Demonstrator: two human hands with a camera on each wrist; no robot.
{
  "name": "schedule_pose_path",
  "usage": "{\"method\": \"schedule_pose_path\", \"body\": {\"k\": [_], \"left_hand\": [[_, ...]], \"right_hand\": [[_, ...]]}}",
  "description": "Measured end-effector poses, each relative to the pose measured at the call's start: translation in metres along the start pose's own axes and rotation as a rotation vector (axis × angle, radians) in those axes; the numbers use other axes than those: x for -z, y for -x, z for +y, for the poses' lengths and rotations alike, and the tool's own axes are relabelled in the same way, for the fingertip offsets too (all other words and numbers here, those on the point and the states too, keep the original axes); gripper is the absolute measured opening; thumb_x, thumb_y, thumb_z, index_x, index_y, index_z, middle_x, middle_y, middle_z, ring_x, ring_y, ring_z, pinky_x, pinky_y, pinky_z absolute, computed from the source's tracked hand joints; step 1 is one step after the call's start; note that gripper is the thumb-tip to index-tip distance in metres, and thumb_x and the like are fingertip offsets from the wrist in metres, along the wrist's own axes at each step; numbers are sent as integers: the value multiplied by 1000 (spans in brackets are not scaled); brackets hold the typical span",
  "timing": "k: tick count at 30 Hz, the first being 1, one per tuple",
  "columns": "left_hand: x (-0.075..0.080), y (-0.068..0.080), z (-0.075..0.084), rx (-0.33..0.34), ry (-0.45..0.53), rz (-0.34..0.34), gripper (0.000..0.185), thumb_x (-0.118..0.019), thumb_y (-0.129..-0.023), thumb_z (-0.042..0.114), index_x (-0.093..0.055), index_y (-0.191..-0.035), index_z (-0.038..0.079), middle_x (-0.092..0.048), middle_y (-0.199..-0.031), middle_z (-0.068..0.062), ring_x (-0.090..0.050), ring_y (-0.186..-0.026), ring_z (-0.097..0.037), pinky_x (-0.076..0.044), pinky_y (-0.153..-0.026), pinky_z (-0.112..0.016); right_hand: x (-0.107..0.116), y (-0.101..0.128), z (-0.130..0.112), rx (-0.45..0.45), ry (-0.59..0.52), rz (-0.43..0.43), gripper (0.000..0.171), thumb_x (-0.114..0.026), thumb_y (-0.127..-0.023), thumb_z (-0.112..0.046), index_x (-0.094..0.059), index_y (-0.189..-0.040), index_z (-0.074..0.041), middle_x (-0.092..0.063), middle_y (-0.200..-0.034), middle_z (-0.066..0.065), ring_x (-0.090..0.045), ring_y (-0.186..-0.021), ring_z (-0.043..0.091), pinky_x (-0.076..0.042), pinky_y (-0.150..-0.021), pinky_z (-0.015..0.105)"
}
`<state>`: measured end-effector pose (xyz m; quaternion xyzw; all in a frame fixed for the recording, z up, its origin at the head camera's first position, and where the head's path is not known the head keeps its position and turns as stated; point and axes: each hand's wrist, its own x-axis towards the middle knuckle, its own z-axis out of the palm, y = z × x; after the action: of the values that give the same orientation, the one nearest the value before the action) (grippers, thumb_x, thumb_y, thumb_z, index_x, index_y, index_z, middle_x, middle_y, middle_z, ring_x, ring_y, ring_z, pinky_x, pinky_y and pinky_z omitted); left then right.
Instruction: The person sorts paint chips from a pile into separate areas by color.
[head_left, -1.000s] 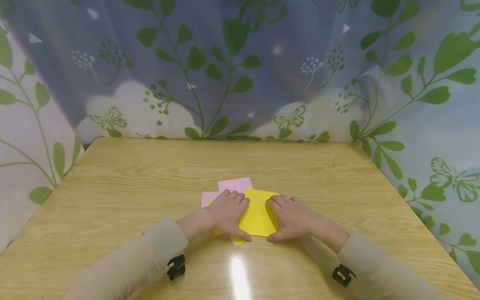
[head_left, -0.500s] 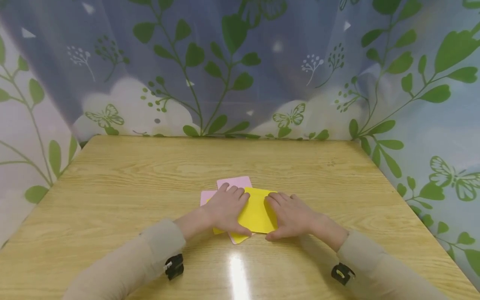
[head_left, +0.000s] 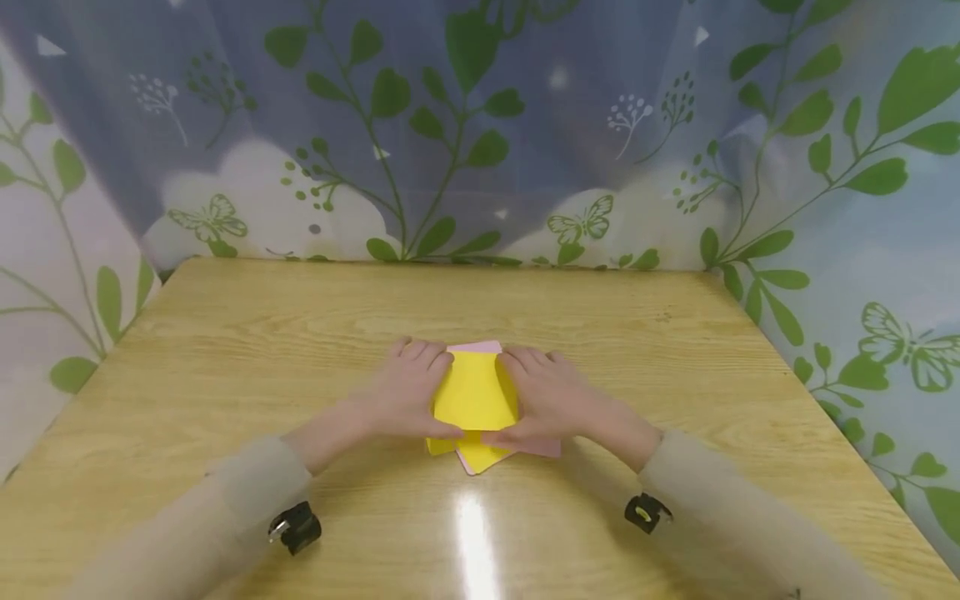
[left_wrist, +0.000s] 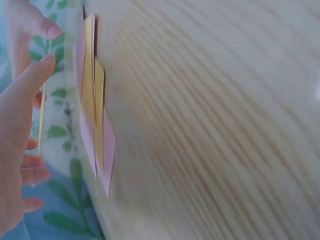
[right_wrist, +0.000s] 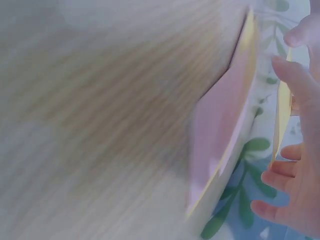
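Note:
A plain yellow card (head_left: 476, 392) is held up between both hands, seen edge-on in the left and right wrist views, raised off the table. My left hand (head_left: 408, 387) grips its left side, fingers at the far edge and thumb at the near edge. On the opposite side my right hand (head_left: 551, 396) grips it the same way. Below lies a loose, fanned pile of pink and yellow cards (left_wrist: 95, 100). From under the held card, a pink card (head_left: 542, 448) sticks out at the right and a yellow corner (head_left: 480, 457) points toward me. The pile's middle is hidden.
The wooden table (head_left: 315, 317) surrounds the pile, with a bright light reflection near its front. A curtain (head_left: 450, 150) printed with leaves and butterflies hangs behind it and along both sides. Black wrist bands (head_left: 295, 527) hang below the sleeves.
Both hands have moved left and slightly away from me, carrying the yellow card. A pink card at the pile's right now shows below my right hand. The head view has tilted down slightly.

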<state>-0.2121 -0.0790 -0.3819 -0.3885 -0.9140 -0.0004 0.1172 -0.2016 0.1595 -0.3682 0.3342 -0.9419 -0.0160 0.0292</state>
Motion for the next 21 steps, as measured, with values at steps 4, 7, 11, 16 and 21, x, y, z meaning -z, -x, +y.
{"method": "schedule_pose_path", "body": {"k": [4, 7, 11, 16, 21], "left_hand": [[7, 19, -18, 43, 15, 30, 93, -60, -64, 74, -49, -120, 0, -48, -124, -17, -42, -114, -33, -28, -98, -54], [12, 34, -30, 66, 29, 43, 92, -62, -64, 74, -49, -118, 0, -48, -124, -17, -42, -115, -34, -29, -98, -54], [17, 54, -46, 95, 28, 38, 92, -64, -63, 72, -49, -118, -1, -49, -124, -19, -43, -114, -35, -30, -96, -55], [18, 79, -65, 120, -2, 6, 92, -66, -64, 69, -49, -118, -3, -49, -123, -22, -44, -112, -38, -31, -94, -57], [15, 104, -81, 146, -27, -28, 93, -66, -64, 70, -50, -118, -5, -49, -124, -23, -45, -112, -40, -32, -93, -57]], "right_hand": [[6, -22, -14, 67, 36, -7, 96, -61, -68, -69, -38, -133, -2, -39, -137, 15, -38, -125, 29, -39, -91, 48], [9, -38, -26, 101, 76, -1, 95, -60, -70, -69, -38, -133, -2, -39, -136, 14, -39, -124, 28, -40, -90, 46], [9, -59, -45, 120, 84, 13, 96, -55, -70, -74, -38, -133, -4, -40, -134, 11, -40, -122, 26, -41, -88, 44], [5, -81, -71, 141, 106, -20, 96, -54, -70, -74, -37, -135, -5, -38, -137, 11, -39, -125, 25, -40, -91, 43], [-3, -102, -95, 142, 133, -72, 96, -54, -73, -72, -33, -140, -6, -34, -142, 10, -34, -129, 24, -37, -95, 42]]}}
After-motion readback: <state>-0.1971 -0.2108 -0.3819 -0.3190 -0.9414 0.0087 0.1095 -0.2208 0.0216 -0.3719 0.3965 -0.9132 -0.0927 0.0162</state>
